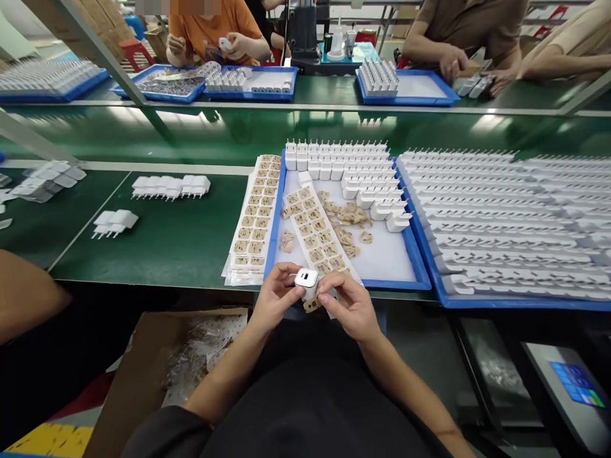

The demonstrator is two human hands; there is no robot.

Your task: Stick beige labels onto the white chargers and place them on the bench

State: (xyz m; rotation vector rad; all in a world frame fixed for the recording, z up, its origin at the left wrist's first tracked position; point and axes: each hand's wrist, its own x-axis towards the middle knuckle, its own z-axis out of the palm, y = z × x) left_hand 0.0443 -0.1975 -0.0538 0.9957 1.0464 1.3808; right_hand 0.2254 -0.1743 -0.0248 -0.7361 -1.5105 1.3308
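Two bare hands hold one small white charger (306, 280) between them in the head view, just off the near edge of the blue tray (396, 284) and low in front of the person's dark shirt (296, 394). The charger is a glossy block with rounded corners; its end face carries a dark slot and a smaller mark beside it. That face points up toward the camera, tipped slightly, and the long axis of the body runs down and away beneath it, so the far end is hidden.

The left hand (274, 299) is nearly closed, thumb and fingers pinching the charger's left side. The right hand (352, 306) is narrow as well, its thumb and forefinger drawn together at the charger's right side; whether it grips firmly or only touches, I cannot tell.

Behind the charger, a sticker sheet (317, 232) slants across the tray, its near end reaching past the tray's edge. Loose tan papers (348, 215) lie beside it, and rows of white chargers (337, 156) stand along the tray's far side, prongs up. A stack of sheets (255, 213) lies just left of the tray.
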